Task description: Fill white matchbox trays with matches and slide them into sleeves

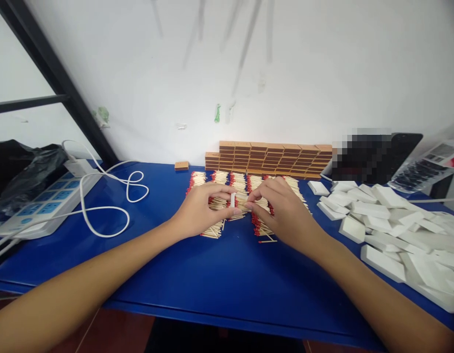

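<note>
Both my hands meet over rows of red-tipped matches (245, 184) spread on the blue table (197, 274). My left hand (199, 211) is closed on a small white matchbox tray (233, 200), held on edge between thumb and fingers. My right hand (282, 211) is curled, fingertips pinched at a bunch of matches right beside that tray. A few loose matches lie under and in front of both hands.
Brown matchbox sleeves (271, 159) are stacked like a wall at the back, with one single sleeve (181, 165) to their left. A heap of white trays (396, 220) fills the right. A power strip (46, 198) and white cable (113, 206) lie left.
</note>
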The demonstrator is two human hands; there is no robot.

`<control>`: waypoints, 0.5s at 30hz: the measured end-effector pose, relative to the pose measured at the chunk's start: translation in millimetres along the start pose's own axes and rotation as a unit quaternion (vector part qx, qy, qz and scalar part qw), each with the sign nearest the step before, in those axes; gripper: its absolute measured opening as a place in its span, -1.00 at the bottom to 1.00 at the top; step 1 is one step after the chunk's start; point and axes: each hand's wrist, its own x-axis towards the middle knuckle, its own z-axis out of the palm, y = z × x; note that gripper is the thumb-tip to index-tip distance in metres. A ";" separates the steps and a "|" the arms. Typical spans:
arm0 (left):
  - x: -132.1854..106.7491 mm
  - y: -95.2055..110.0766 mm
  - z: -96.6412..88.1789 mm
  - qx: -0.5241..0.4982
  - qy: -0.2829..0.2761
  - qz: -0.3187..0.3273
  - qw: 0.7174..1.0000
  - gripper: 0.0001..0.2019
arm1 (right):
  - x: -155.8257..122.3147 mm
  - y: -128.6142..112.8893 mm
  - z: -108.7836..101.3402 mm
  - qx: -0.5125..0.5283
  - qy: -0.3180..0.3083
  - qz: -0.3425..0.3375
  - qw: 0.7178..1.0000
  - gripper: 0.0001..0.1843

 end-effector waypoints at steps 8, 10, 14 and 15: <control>8.7 -11.7 -6.1 0.009 0.077 -0.033 0.996 -0.54 | -0.5 -3.2 -2.7 0.044 -0.039 -0.001 0.998 -0.93; 9.8 -14.8 -6.6 0.016 0.079 -0.031 0.996 -0.55 | -3.7 -2.6 2.4 0.056 -0.090 -0.006 0.994 -0.92; 9.8 -17.6 -6.1 0.020 0.076 -0.021 0.997 -0.59 | -8.3 -0.7 10.3 0.057 -0.130 0.004 0.990 -0.87; 9.5 -17.5 -5.9 0.023 0.075 -0.020 0.997 -0.59 | -8.7 -0.2 11.0 0.056 -0.135 0.006 0.989 -0.86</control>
